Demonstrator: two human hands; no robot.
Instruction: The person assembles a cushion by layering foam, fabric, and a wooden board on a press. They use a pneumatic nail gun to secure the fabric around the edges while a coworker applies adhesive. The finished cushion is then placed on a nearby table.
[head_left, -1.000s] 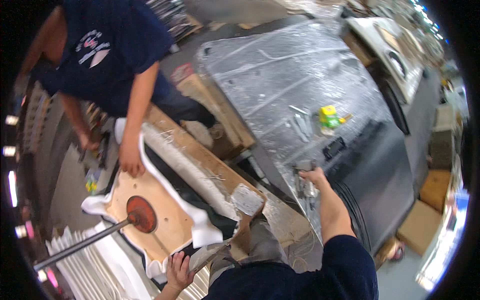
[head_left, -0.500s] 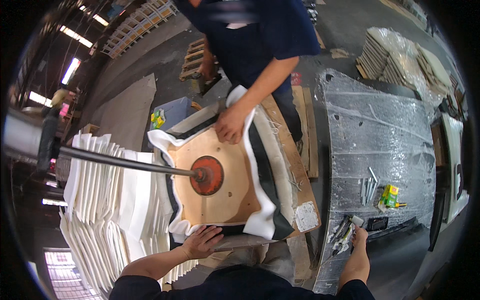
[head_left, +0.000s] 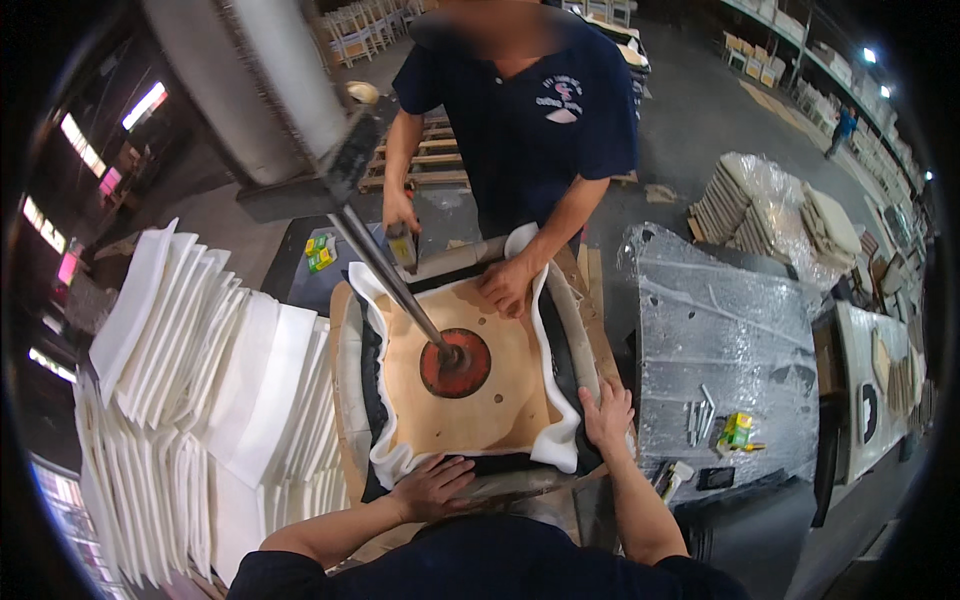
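A square plywood panel point(head_left: 515, 425) lies on a padded grey frame point(head_left: 350, 400). White padding point(head_left: 560, 435) and black fabric point(head_left: 563, 350) edge the panel. A red disc point(head_left: 472, 372) on a metal rod point(head_left: 385, 270) rests on its middle. My left hand point(head_left: 433, 487) lies flat, fingers spread, on the near edge of padding and fabric. At the right edge, my right hand point(head_left: 607, 415) rests open on the padded rim. Across from me a co-worker presses one hand point(head_left: 510, 285) on the far right corner and holds a staple gun point(head_left: 403, 245) in the other.
Stacked white padding sheets point(head_left: 240, 400) stand at the left. On the right, a plastic-covered table point(head_left: 720, 310) bears metal strips point(head_left: 700, 415), a green-yellow box point(head_left: 737, 430), a dark phone-like object point(head_left: 715, 478) and a partly hidden tool point(head_left: 672, 480). Wrapped stacked panels point(head_left: 770, 205) lie beyond.
My right hand has left the tool on the right table and come to the frame's right edge. My left hand stays on the near edge. The co-worker's staple gun now shows clearly; the view has shifted.
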